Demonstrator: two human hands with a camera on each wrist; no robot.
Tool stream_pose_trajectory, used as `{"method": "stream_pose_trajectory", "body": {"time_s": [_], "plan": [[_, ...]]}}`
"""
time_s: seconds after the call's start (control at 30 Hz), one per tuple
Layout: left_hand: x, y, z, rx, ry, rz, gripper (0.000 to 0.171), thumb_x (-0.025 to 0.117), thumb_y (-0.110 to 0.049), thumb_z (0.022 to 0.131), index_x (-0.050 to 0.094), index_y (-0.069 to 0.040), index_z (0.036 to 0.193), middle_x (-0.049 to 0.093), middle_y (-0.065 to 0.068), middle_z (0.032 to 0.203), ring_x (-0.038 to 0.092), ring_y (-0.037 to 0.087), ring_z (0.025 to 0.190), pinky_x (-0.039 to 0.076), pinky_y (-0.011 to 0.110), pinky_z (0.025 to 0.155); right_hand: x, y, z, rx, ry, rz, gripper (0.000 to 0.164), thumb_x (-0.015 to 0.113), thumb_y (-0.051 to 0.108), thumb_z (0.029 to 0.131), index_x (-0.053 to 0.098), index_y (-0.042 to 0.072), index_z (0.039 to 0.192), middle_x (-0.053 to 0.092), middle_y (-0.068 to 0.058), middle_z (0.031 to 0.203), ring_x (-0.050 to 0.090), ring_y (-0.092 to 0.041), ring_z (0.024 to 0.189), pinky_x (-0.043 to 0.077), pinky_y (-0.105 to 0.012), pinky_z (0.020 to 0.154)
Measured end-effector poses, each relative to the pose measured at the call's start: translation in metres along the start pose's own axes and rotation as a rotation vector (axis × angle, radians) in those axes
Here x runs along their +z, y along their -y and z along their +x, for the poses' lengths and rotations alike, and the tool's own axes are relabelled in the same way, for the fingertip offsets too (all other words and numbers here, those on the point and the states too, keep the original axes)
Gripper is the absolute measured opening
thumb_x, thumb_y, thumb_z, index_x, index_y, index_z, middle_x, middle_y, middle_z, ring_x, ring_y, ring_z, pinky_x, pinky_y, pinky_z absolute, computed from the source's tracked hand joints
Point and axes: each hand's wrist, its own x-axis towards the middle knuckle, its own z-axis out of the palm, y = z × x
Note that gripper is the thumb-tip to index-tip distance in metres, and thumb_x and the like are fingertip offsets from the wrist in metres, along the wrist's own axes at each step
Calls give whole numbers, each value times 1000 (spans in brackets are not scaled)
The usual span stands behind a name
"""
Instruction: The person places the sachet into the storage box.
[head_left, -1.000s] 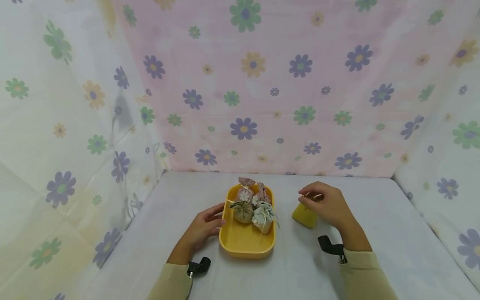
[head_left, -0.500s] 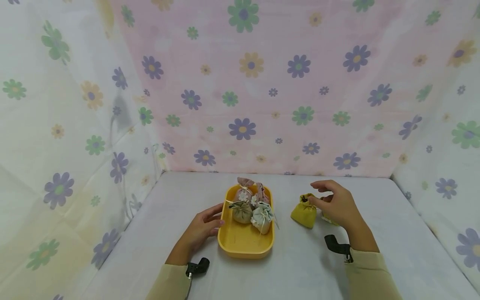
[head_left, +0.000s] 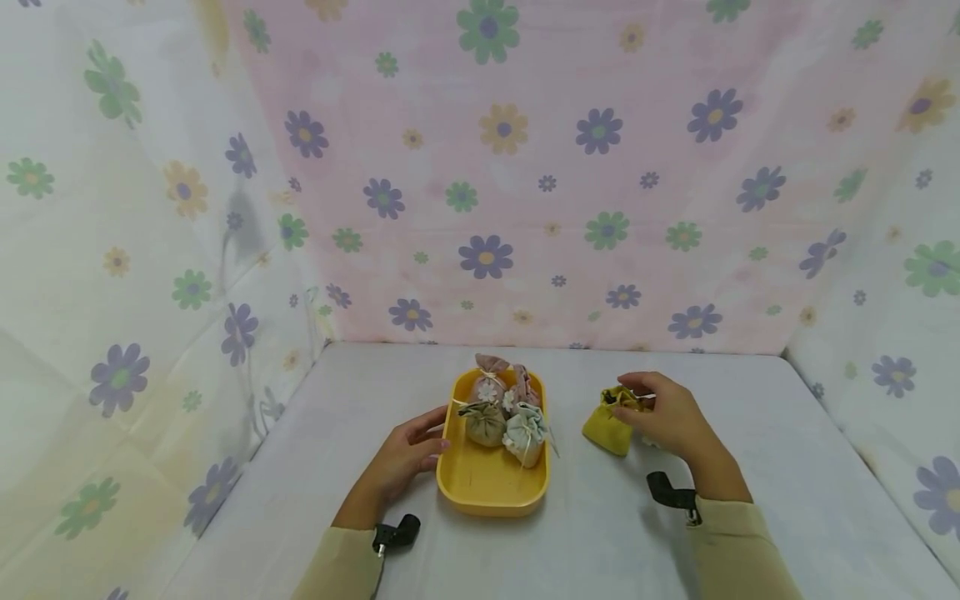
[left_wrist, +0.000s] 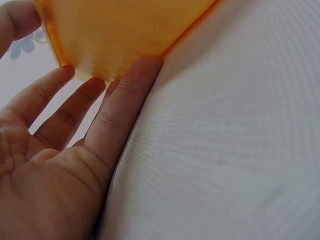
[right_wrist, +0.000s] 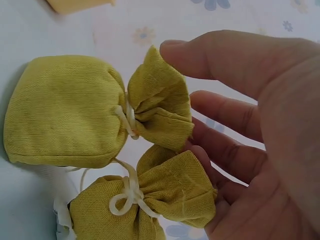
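Observation:
My left hand [head_left: 411, 454] rests its straight fingertips against the left side of a yellow tray [head_left: 491, 487]. Several small drawstring pouches sit in the tray's far part. On the white table to the right, a yellow-green pouch [head_left: 609, 427] stands with its ruffled mouth up. My right hand [head_left: 671, 417] is at that mouth, thumb near one edge and fingers spread beyond it. A second yellow-green pouch [right_wrist: 117, 207] with a white bow lies beside the first in the right wrist view. In the head view my right hand mostly hides it.
In the tray are an olive pouch [head_left: 485, 425], a pale blue pouch [head_left: 527, 433] and pinkish ones behind them. Flower-patterned cloth walls [head_left: 555, 208] enclose the table [head_left: 585, 542] at the back and sides.
My right hand moved right off the first yellow-green pouch, showing the second one, then came back left and lower to the first pouch's mouth. The left hand and tray stayed put.

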Motion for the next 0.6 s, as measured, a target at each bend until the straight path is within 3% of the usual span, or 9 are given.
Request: {"method": "stream_pose_trajectory", "body": {"time_s": [0.27,0.6], "plan": [[1,-1,0,-8,-13,6,62,76,-20,94,53,-29,151,49,1,159,53,31,141,61,39,95,5,-2,4,2,-9,-42,52,76,27,95,60,10,141,65,-15,136,66,-35,119,59,-50,97],[1,-2,0,-11,-12,5,62,75,-19,94,53,-30,151,49,-1,159,53,29,142,61,38,95,8,-6,6,-15,-69,-90,29,72,19,97,69,13,125,73,-7,116,69,-27,104,60,-48,91]]}}
